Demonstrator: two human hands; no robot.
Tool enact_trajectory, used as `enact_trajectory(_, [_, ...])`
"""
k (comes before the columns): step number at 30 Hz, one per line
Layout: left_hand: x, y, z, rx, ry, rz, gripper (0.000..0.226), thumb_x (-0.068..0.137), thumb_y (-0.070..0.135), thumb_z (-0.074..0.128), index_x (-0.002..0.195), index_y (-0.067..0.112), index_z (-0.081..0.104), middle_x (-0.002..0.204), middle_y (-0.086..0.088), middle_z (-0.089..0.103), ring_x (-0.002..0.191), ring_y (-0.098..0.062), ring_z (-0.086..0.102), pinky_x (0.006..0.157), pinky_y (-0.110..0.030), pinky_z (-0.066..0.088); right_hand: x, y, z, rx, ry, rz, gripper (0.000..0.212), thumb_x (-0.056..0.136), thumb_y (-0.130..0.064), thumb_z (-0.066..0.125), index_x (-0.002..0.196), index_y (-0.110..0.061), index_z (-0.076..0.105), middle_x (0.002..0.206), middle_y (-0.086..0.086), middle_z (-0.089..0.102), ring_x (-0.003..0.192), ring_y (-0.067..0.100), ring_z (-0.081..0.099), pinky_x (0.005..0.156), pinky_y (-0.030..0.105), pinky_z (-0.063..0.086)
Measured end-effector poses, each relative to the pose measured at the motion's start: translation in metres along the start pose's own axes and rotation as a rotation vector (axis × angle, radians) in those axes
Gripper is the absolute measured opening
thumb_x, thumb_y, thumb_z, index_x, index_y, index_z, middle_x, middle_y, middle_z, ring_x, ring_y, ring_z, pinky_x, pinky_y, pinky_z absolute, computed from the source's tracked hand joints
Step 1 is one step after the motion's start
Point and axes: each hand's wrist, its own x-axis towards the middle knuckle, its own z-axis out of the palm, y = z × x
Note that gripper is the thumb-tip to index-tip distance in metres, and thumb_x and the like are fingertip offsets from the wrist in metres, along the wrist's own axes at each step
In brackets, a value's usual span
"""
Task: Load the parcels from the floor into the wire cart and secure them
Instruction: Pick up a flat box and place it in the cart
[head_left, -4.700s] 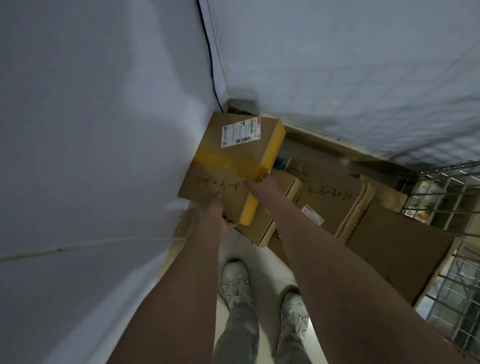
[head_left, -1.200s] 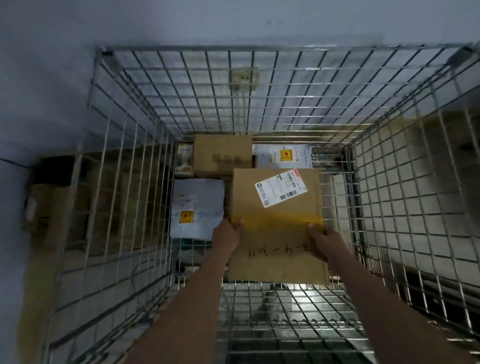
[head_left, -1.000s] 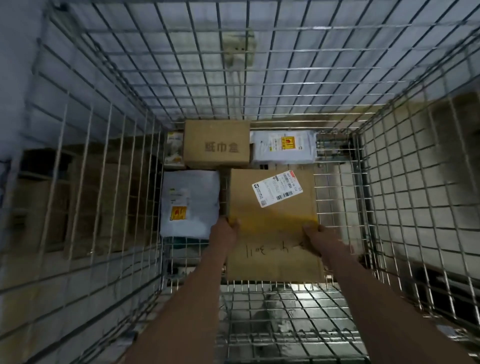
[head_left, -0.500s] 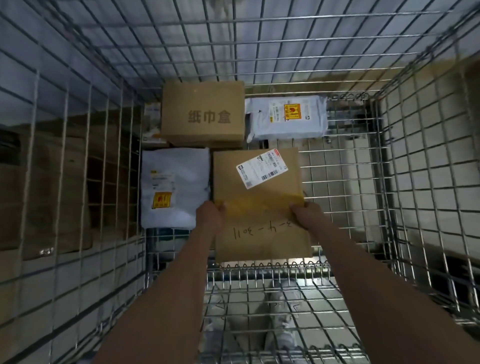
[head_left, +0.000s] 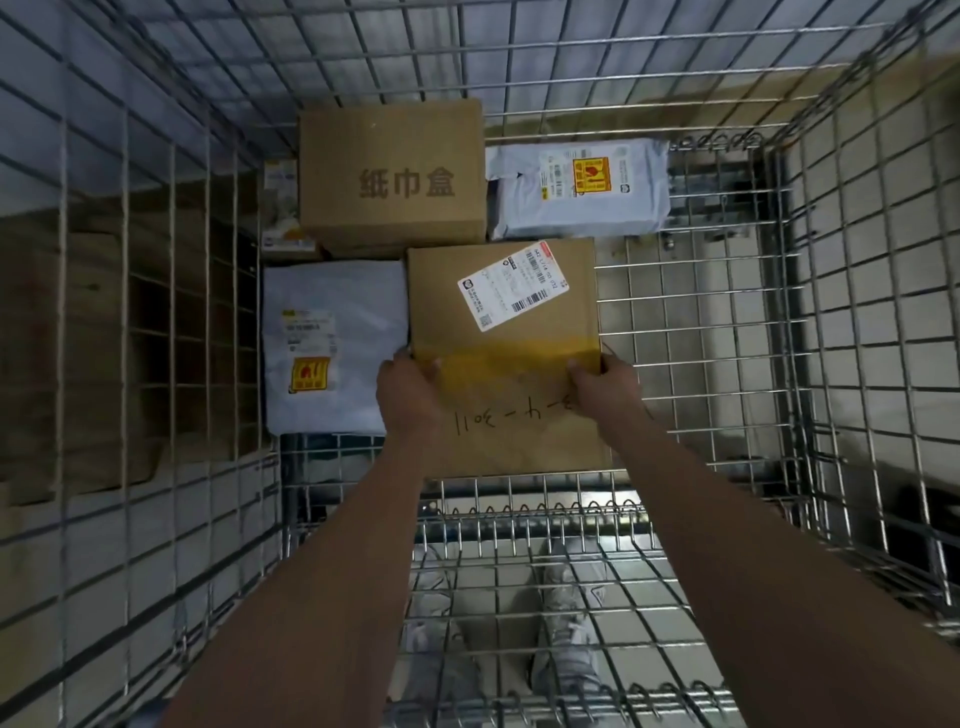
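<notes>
**Brown parcel going down onto the cart floor**

Cardboard fills our grip: our left hand (head_left: 408, 387) and right hand (head_left: 602, 387) clasp the side edges of a flat brown cardboard parcel (head_left: 506, 358) with a white shipping label and handwritten numbers, thumbs on top. We hold it low inside the silver wire cart (head_left: 727, 322), at or just above the mesh floor; we cannot tell whether it already rests there. Its left edge lies against a flat grey plastic mailer bag (head_left: 332, 348), and its far edge meets a taller brown carton printed with characters (head_left: 392, 176). A second grey mailer bag (head_left: 579, 189) sits at the far right.

We judge the step in hand to be placing this parcel. Next we would settle it flat, snug against its neighbours, then open both hands and draw them out without nudging the bags. Bare mesh at the right leaves room for more parcels; securing comes later.
</notes>
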Motion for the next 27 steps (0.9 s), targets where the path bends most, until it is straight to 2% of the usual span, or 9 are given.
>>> enact_trajectory(4, [0.0, 0.005, -0.001, 0.023, -0.026, -0.022, 0.033, 0.1, 0.032, 0.054, 0.11, 0.001, 0.062, 0.106, -0.017, 0.066, 0.095, -0.031, 0.064, 0.086, -0.047, 0.055, 0.0, -0.004, 0.001, -0.184, -0.02, -0.045, 0.037, 0.096, -0.032, 0.06, 0.123, -0.006, 0.061, 0.112, 0.016, 0.066, 0.109, 0.037, 0.061, 0.092, 0.043, 0.052])
enact_trajectory(8, [-0.003, 0.011, -0.014, 0.072, -0.153, -0.051, 0.032, 0.104, 0.025, 0.04, 0.113, 0.002, 0.06, 0.113, -0.018, 0.063, 0.1, -0.03, 0.061, 0.091, -0.044, 0.053, -0.013, -0.026, -0.012, -0.405, 0.035, -0.069, 0.034, 0.098, -0.026, 0.055, 0.124, -0.003, 0.055, 0.12, 0.018, 0.064, 0.113, 0.037, 0.06, 0.087, 0.039, 0.048])
enact_trajectory(11, [-0.018, 0.03, -0.047, 0.21, -0.253, 0.01, 0.038, 0.102, 0.032, 0.034, 0.114, 0.007, 0.059, 0.116, -0.016, 0.062, 0.105, -0.032, 0.059, 0.093, -0.05, 0.051, -0.042, -0.054, -0.034, -0.547, 0.066, -0.16, 0.031, 0.1, -0.018, 0.048, 0.128, -0.004, 0.051, 0.124, 0.016, 0.06, 0.114, 0.035, 0.059, 0.089, 0.041, 0.048])
enact_trajectory(14, [-0.043, 0.061, -0.095, 0.404, -0.285, 0.122, 0.049, 0.105, 0.038, 0.027, 0.135, 0.007, 0.051, 0.141, -0.014, 0.05, 0.128, -0.036, 0.046, 0.106, -0.054, 0.041, -0.085, -0.09, -0.062, -0.692, 0.022, -0.297, 0.039, 0.102, -0.027, 0.047, 0.135, -0.006, 0.046, 0.131, 0.015, 0.055, 0.12, 0.034, 0.054, 0.096, 0.045, 0.046])
enact_trajectory(17, [-0.07, 0.103, -0.158, 0.47, -0.323, 0.151, 0.054, 0.106, 0.04, 0.026, 0.153, 0.014, 0.031, 0.161, -0.01, 0.028, 0.145, -0.034, 0.028, 0.115, -0.054, 0.029, -0.139, -0.136, -0.096, -0.82, -0.029, -0.395, 0.053, 0.104, -0.035, 0.04, 0.149, -0.008, 0.032, 0.151, 0.014, 0.04, 0.136, 0.035, 0.041, 0.111, 0.045, 0.035])
enact_trajectory(19, [-0.091, 0.135, -0.208, 0.479, -0.322, 0.165, 0.057, 0.107, 0.043, 0.025, 0.157, 0.017, 0.023, 0.165, -0.007, 0.02, 0.15, -0.032, 0.019, 0.119, -0.054, 0.022, -0.179, -0.171, -0.118, -0.893, -0.057, -0.435, 0.06, 0.105, -0.041, 0.035, 0.155, -0.01, 0.021, 0.16, 0.014, 0.026, 0.145, 0.033, 0.028, 0.119, 0.046, 0.023])
enact_trajectory(21, [-0.108, 0.16, -0.257, 0.488, -0.313, 0.172, 0.057, 0.107, 0.045, 0.022, 0.158, 0.018, 0.02, 0.166, -0.005, 0.015, 0.151, -0.032, 0.014, 0.121, -0.054, 0.017, -0.221, -0.205, -0.14, -0.92, -0.063, -0.487, 0.064, 0.105, -0.045, 0.032, 0.156, -0.011, 0.017, 0.163, 0.014, 0.019, 0.149, 0.033, 0.021, 0.122, 0.047, 0.017])
enact_trajectory(24, [-0.132, 0.179, -0.332, 0.505, -0.309, 0.139, 0.059, 0.106, 0.044, 0.016, 0.158, 0.017, 0.02, 0.166, -0.008, 0.012, 0.152, -0.033, 0.012, 0.121, -0.055, 0.017, -0.288, -0.249, -0.167, -0.943, -0.047, -0.616, 0.066, 0.104, -0.048, 0.032, 0.157, -0.011, 0.017, 0.164, 0.015, 0.017, 0.149, 0.032, 0.02, 0.121, 0.049, 0.016])
enact_trajectory(27, [-0.175, 0.194, -0.415, 0.39, -0.243, 0.059, 0.06, 0.105, 0.048, 0.019, 0.158, 0.019, 0.021, 0.166, -0.01, 0.014, 0.151, -0.033, 0.017, 0.119, -0.055, 0.022, -0.356, -0.279, -0.186, -0.969, -0.085, -0.703, 0.065, 0.103, -0.048, 0.031, 0.156, -0.011, 0.02, 0.163, 0.015, 0.017, 0.149, 0.034, 0.02, 0.121, 0.053, 0.015])
